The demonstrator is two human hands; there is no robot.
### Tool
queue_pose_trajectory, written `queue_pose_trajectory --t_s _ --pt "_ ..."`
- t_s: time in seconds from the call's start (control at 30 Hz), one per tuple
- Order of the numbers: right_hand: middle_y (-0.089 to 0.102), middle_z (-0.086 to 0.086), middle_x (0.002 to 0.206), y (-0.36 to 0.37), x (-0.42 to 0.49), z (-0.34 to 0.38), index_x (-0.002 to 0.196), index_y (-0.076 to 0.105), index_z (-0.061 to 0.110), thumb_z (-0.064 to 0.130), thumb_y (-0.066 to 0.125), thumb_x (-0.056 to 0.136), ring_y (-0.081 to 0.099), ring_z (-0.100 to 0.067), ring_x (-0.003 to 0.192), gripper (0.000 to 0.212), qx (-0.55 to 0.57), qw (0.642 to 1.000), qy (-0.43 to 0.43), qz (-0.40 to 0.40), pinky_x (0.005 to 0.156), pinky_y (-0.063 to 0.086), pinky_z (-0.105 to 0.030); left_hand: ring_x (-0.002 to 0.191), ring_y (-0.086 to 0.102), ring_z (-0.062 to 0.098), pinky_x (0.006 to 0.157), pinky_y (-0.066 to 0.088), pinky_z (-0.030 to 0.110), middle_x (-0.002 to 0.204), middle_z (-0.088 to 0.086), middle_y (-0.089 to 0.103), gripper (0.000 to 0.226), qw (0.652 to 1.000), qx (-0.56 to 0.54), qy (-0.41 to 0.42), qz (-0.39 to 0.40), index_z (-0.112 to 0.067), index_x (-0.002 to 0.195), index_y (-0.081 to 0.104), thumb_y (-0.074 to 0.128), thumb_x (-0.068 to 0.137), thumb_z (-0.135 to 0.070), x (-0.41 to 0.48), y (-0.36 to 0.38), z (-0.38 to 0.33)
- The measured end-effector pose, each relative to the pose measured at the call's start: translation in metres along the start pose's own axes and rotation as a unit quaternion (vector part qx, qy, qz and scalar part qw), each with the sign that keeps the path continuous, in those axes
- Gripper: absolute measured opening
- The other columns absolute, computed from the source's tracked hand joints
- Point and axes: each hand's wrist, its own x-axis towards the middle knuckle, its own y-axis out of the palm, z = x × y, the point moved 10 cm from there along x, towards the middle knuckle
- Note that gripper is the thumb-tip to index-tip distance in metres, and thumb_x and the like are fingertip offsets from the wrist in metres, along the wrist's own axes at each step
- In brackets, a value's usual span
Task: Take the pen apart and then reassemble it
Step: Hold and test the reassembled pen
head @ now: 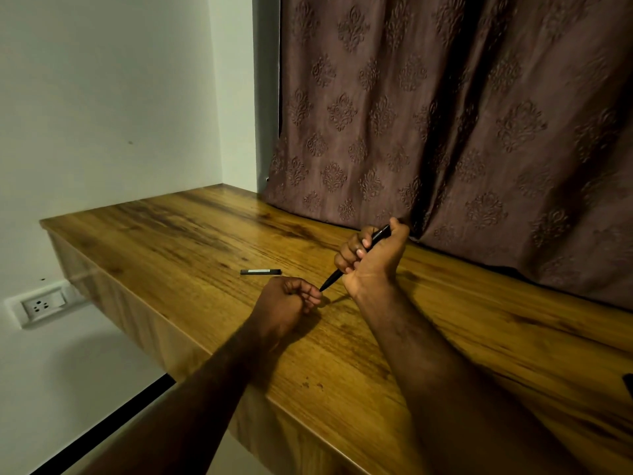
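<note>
My right hand (371, 258) grips a black pen body (376, 236), which slants from upper right down to its tip at lower left. The fingers of my left hand (287, 303) are curled and pinched right at that tip; what they pinch is too small to make out. A black pen cap or barrel piece (261, 271) with a pale label lies flat on the wooden table (191, 241), just beyond my left hand and apart from it.
A brown patterned curtain (445, 114) hangs over the table's back edge, right behind my right hand. A white wall stands at the left with a socket (42, 305) below the tabletop. A dark object (629, 383) peeks in at the right edge.
</note>
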Motion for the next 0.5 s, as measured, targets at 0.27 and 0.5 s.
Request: queue_pose_trajectory --t_s 0.27,0.5 --pt "0.022 0.003 0.038 -0.0009 0.0002 0.0007 0.048 0.031 0.017 0.046 0.033 0.088 0.012 -0.013 0.034 0.05 0.005 1.0 -0.002 -0.001 0.043 0.011 -0.016 0.058 0.06 0.007 0.059 0.046 0.016 0.069 0.009 0.069 0.035 1.0 -0.002 0.002 0.012 -0.002 0.074 0.068 0.04 0.077 0.019 0.0023 0.0008 0.0035" --pt "0.022 0.003 0.037 -0.0033 0.0006 -0.0021 0.045 0.032 0.017 0.045 0.033 0.089 0.012 -0.013 0.033 0.052 0.004 1.0 0.005 -0.012 0.044 0.01 -0.016 0.054 0.059 0.006 0.055 0.047 0.015 0.065 0.008 0.069 0.034 0.999 -0.027 0.003 0.018 0.002 0.074 0.066 0.038 0.076 0.021 0.004 0.0025 0.0042"
